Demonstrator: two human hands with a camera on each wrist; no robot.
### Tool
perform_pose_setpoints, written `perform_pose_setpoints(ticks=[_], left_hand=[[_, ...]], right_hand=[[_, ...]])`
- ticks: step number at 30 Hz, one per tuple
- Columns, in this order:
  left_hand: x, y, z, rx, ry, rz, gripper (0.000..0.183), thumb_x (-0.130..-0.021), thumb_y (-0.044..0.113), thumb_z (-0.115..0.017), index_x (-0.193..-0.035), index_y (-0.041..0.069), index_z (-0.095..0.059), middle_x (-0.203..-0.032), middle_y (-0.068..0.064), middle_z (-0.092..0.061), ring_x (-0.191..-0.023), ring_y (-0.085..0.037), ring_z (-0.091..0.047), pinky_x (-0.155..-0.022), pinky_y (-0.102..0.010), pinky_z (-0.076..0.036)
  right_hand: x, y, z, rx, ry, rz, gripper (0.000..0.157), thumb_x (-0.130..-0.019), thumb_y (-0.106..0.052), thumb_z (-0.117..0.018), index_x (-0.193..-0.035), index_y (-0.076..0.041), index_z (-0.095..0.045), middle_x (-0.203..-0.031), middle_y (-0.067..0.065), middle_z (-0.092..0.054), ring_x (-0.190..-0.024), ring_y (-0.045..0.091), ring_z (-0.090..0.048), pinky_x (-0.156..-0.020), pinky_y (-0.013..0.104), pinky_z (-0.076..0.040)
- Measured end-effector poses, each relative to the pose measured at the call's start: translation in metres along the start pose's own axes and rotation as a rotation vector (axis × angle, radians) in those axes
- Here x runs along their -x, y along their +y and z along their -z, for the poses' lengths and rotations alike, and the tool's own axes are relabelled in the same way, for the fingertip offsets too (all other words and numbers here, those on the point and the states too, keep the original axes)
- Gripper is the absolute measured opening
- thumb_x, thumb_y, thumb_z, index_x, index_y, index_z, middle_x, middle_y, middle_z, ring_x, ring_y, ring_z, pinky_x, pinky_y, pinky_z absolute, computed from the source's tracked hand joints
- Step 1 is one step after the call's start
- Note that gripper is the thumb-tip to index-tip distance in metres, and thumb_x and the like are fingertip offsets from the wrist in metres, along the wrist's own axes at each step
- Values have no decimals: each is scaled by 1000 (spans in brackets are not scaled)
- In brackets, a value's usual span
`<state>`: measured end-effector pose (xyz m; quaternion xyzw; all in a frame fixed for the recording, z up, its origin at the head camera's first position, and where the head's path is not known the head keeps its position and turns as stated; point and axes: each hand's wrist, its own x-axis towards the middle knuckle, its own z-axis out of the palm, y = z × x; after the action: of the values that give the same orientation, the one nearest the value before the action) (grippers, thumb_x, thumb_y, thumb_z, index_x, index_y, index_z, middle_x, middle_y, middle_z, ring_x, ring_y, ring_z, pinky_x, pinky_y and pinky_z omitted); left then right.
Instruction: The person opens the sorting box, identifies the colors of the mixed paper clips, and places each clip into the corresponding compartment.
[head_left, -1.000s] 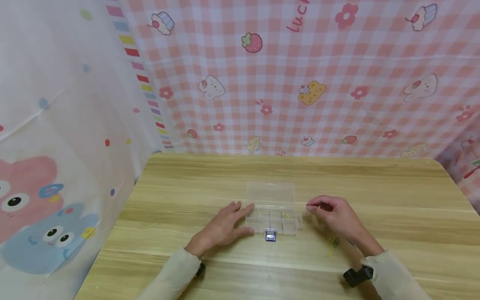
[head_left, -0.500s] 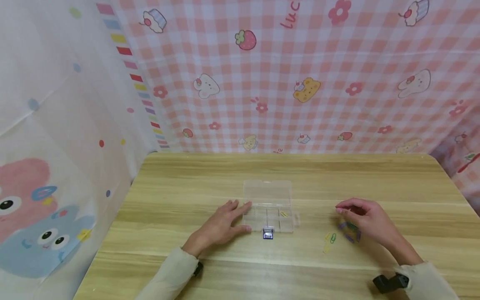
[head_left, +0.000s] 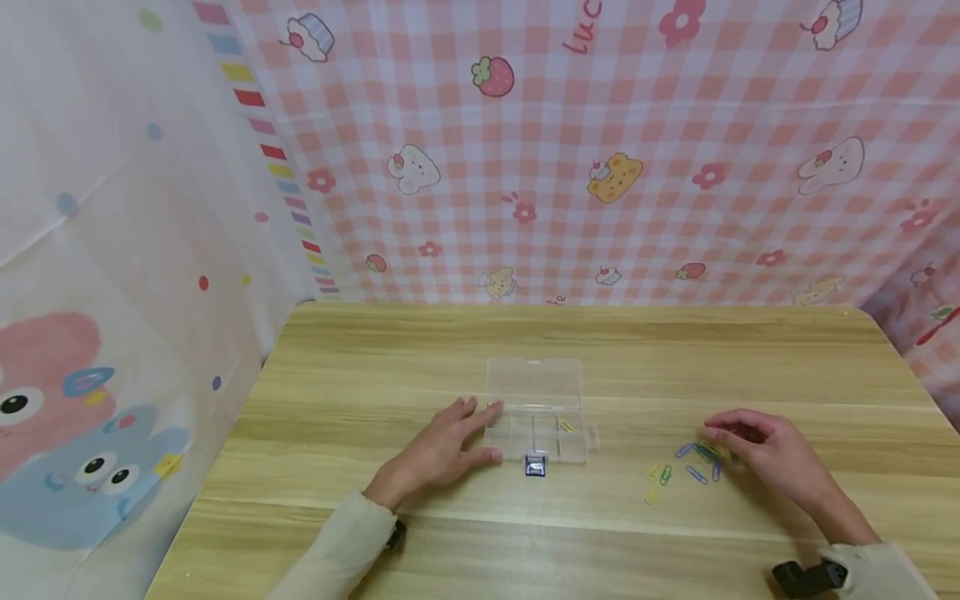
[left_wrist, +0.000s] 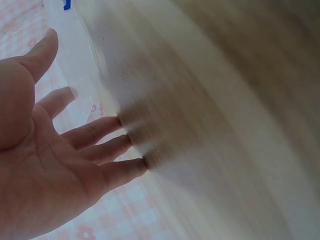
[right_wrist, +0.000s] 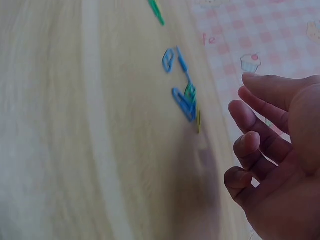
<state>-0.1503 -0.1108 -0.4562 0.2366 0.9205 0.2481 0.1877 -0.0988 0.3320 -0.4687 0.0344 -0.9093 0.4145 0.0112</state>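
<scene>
A clear plastic compartment box (head_left: pixel 521 450) lies with its lid (head_left: pixel 534 383) raised back and a blue latch (head_left: pixel 535 466) at the front. In its back right compartment sits a yellow paper clip (head_left: pixel 567 426). My left hand (head_left: pixel 435 454) rests at the box's left side, index finger and thumb at its edge, the other fingertips on the table in the left wrist view. To the right, my right hand (head_left: pixel 772 454) hovers by a loose group of paper clips. Its loosely bent fingers (right_wrist: pixel 245 115) hold nothing. Blue clips (right_wrist: pixel 183 104) lie there with green and yellow ones.
Between box and right hand lie a green paper clip (head_left: pixel 666 475) and yellow clips (head_left: pixel 652 497). The wooden table (head_left: pixel 390 350) ends at a pink checked curtain (head_left: pixel 465 225) behind, with a white printed cloth (head_left: pixel 150 250) on the left.
My right hand has moved right, away from the box's side to the paper clip group, and lowered there. My left hand stays at the box. The camera view has shifted slightly.
</scene>
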Motion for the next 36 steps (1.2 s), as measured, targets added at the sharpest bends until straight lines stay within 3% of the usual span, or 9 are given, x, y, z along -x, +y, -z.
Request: perform_pose_setpoints(ticks=[9, 15, 21, 27, 36], left_hand=[[0, 1, 0, 2, 1, -3, 68, -96, 49, -60, -156, 30, -33, -161, -20, -24, -150, -38, -16, -121, -58, -17], [0, 1, 1, 1, -5, 6, 68, -96, 49, -60, -156, 30, -33, -161, -19, -24, -150, -38, -16, -120, -59, -18], [0, 1, 1, -2, 0, -9, 68, -95, 49, -60, -155, 30, -33, -161, -21, -25, -150, -39, -18, -120, -59, -18], [0, 0, 0, 1, -2, -11, 68, -95, 49, -60, -155, 30, -33, -161, -20, -24, -150, -39, -18, -120, -58, -17], [-1, -1, 1, 0, -2, -10, 68, -96, 48, -60, -155, 30, -34, -161, -20, -24, -150, -39, -17, -120, -58, -17]], right_hand=[[1, 13, 2, 20, -2, -40, 19, -95, -18, -68, -108, -4, -73, -97, 1, -75, -81, -7, -58, -64, 15, -49], [2, 17, 3, 49, -46, -79, 21, -93, -18, -70, -110, -6, -73, -103, 7, -74, -78, -2, -54, -63, 18, -45], [3, 23, 2, 68, -49, -25, 17, -91, -16, -73, -107, -9, -75, -103, 7, -73, -78, -2, -54, -64, 17, -45], [3, 27, -1, 76, -15, 48, 15, -87, -10, -76, -102, -10, -77, -90, -4, -70, -71, 1, -49, -57, 20, -42], [3, 25, -4, 94, 22, 71, 13, -83, -5, -78, -95, -10, -77, -82, -8, -66, -68, 0, -49, -55, 19, -41]])
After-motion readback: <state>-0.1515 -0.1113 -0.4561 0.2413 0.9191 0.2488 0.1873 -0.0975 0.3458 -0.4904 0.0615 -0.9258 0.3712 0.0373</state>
